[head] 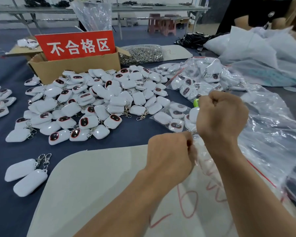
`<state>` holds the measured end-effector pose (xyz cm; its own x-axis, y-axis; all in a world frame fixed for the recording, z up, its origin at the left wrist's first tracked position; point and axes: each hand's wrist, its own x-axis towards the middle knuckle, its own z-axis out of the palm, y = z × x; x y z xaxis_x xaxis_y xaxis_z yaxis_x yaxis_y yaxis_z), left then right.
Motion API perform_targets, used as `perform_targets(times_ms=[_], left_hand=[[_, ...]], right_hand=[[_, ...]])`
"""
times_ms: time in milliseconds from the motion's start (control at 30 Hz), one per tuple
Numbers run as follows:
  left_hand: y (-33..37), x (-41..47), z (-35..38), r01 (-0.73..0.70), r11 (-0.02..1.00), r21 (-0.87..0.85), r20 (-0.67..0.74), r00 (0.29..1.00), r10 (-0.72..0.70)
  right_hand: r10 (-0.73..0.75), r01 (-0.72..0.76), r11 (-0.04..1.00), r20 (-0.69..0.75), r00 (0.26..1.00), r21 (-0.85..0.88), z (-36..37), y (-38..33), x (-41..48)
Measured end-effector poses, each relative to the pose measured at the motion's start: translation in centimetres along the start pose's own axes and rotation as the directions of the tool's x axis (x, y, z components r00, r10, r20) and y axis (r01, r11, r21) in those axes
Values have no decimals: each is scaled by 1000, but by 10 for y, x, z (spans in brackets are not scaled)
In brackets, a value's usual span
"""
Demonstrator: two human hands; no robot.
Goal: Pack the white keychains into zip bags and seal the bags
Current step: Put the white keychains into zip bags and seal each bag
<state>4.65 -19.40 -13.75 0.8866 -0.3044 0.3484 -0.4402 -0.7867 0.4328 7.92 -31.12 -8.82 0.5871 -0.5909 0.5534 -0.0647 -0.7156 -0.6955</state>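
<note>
Both my hands are raised over a grey board, fists close together. My left hand pinches the edge of a clear zip bag with red print, which hangs down between my forearms. My right hand is curled tight above it, gripping the same bag; a small green thing shows at its fingers. A big heap of white keychains with dark oval faces and metal clasps lies on the blue table ahead. Two more keychains lie face down at the lower left.
Filled zip bags lie just beyond my right hand, with loose clear bags to the right. A cardboard box with a red sign stands behind the heap, beside a bag of metal clasps. Another person works at the far right.
</note>
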Motion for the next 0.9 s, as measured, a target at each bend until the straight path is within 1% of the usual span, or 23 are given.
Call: perform_targets(times_ms=[100,167,200,233,300,333,400,567,633,700,733,767,833,900], left_hand=[[-7,4,-3,127,988,-85,-32,991,-130],[-10,5,-3,144,974,-174,-45,987,-154],[-10,5,-3,103,974,-202,-32,993,-112],[-7,4,-2,29,978,-205,-12,999,-32],[-2,3,1,-119,970,-211,47,990,132],[-1,3,4,-158,966,-204,67,982,175],[-3,3,6,-182,974,-134,63,980,191],[-10,6,2,-89,996,-28,-75,993,87],[-11,5,2,-62,995,-78,-128,990,52],[-9,4,2,-97,979,-177,-201,978,60],[-5,3,2,-124,977,-171,-216,973,85],[0,3,4,-144,982,-118,-213,970,117],[13,4,9,-156,987,26,-169,973,158],[22,6,11,-139,982,124,-108,982,153]], right_hand=[[18,-18,1000,1,1000,-15,-1,4,3],[57,-58,998,-12,998,-9,-2,6,6],[82,-83,997,-21,996,-8,-3,8,8],[109,-110,994,-28,994,-14,-4,10,10],[167,-168,985,-23,986,-44,-7,16,14],[192,-192,979,-10,981,-66,-9,18,16],[227,-222,969,33,973,-112,-11,23,20],[256,-241,961,110,960,-132,-16,27,22],[248,-233,964,123,961,-127,-18,29,21],[248,-230,963,122,961,-144,-22,33,19],[250,-232,960,115,961,-156,-24,35,18],[253,-234,958,103,962,-165,-25,36,18],[259,-240,954,85,962,-181,-26,38,18],[260,-240,951,85,962,-196,-25,38,17]])
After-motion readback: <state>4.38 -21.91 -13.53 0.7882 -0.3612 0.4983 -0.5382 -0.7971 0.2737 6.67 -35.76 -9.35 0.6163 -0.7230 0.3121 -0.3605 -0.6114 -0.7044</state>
